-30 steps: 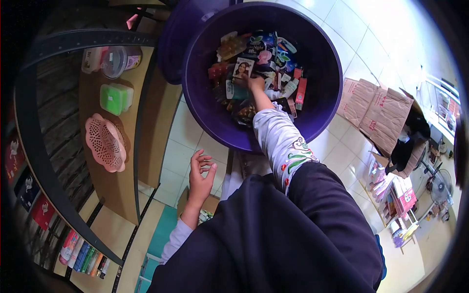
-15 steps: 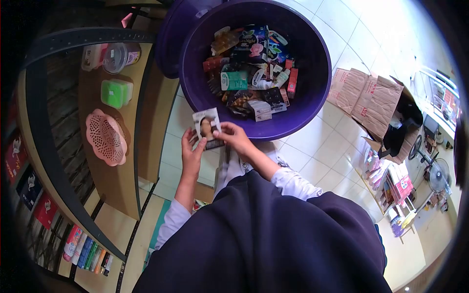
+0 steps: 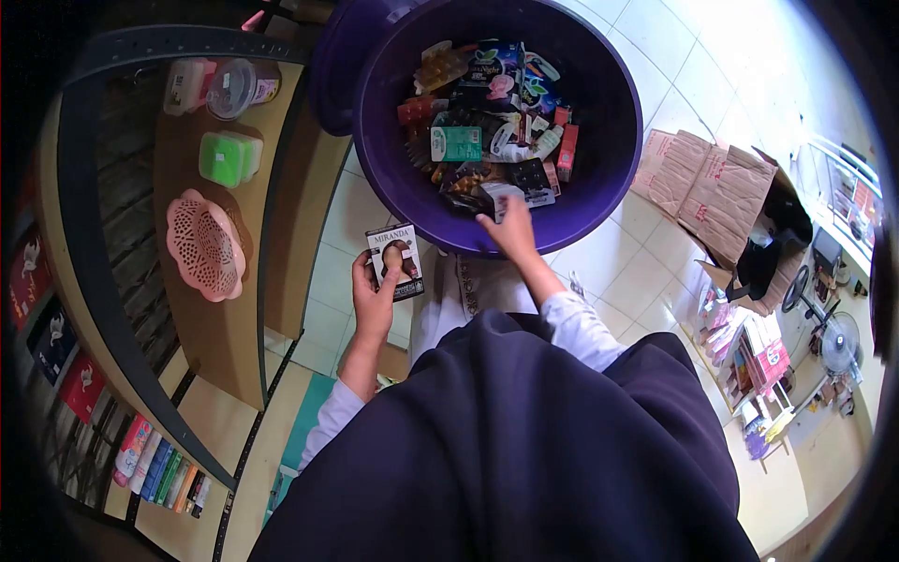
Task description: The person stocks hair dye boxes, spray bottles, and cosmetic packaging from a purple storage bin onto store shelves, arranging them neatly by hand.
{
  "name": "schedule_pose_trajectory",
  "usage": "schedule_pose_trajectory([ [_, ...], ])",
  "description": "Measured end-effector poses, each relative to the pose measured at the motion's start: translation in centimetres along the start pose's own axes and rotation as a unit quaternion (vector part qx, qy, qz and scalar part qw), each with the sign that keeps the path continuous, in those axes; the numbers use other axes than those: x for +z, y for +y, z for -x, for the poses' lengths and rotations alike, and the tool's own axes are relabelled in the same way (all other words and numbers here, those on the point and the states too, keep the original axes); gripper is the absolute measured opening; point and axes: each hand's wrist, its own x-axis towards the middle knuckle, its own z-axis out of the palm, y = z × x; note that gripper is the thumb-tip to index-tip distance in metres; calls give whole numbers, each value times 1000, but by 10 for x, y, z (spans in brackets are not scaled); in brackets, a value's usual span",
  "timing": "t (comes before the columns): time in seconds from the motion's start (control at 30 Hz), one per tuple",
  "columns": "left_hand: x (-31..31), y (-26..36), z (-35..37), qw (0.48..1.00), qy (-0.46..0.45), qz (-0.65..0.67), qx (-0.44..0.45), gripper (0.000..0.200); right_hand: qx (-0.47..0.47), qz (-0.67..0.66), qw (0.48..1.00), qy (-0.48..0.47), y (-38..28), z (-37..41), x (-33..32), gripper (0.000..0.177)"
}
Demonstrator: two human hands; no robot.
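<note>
Head view, A: Edges and free room?

B: The purple tub [image 3: 599, 201] stands ahead, its near rim just beyond the wrists. A wooden shelf [image 3: 225, 347] with a black rail runs along the left. Bare tiled floor [image 3: 342, 225] shows between shelf and tub. There is more tile on the right, up to the flattened cardboard [image 3: 721, 187].

A: Counts?

B: One tub, with a second purple piece [image 3: 332, 66] touching it behind. The packets inside form a heap, too many to count. On the shelf: one pink perforated basket [image 3: 204, 245], one green container [image 3: 229, 157], two clear containers [image 3: 234, 86]. One box in hand.

A: Hands?

B: The left hand [image 3: 373, 304] grips the Miranda box [image 3: 395, 260] upright, thumb across its front, over the floor just outside the tub's near rim. The right hand [image 3: 512, 234] reaches over that rim, fingertips down at a small white packet [image 3: 501, 194] on the heap's near edge. Cannot tell whether the fingers are closed on it.

A: Box versus right hand?

B: Apart. The box sits to the left of the right hand, outside the tub.
</note>
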Motion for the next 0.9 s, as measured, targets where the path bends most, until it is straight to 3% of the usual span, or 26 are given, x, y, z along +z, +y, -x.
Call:
schedule_pose_trajectory([
  [0.03, 1, 0, 1, 1000, -3, 0, 3, 49, 44, 54, 998, -13, 9, -7, -2, 73],
  [0.13, -1, -13, 2, 1000, 2, -15, 15, 50, 108, 165, 979, -50, 19, -26, 5, 81],
  [0.27, 1, -9, 10, 1000, -11, -4, 14, 51, 159, 172, 967, -99, 22, -36, 23, 79],
  [0.6, -11, -2, 24, 1000, 12, 5, 23, 50, 106, 120, 987, -33, 24, -26, 15, 61],
  [0.77, -17, 26, 48, 998, 15, 31, 58, 49, 96, 82, 992, -26, 18, -12, -31, 63],
  [0.9, -29, 57, 81, 993, 29, 61, 99, 48, 28, 66, 997, 26, -3, 4, -101, 61],
])
